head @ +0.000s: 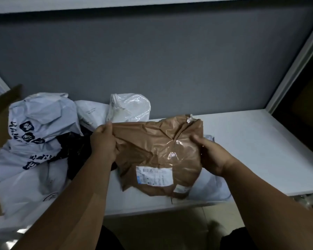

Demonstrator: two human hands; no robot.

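Observation:
A crumpled brown plastic mailer bag (pixel 152 147) with a white shipping label (pixel 154 175) is held up over the white table (pixel 251 141). My left hand (pixel 103 143) grips the bag's upper left edge, fingers curled round it. My right hand (pixel 211 154) grips the bag's right side, thumb on the front. A torn white tab sticks up at the bag's top right corner. The bag's lower end hangs just above the table.
A pile of white and grey mailer bags (pixel 42 127) with dark print lies left, over a black bag (pixel 76 148). Two white parcels (pixel 130 107) lean on the grey wall. A cardboard flap (pixel 2 116) is far left. Another pale bag (pixel 211 188) lies under the brown one.

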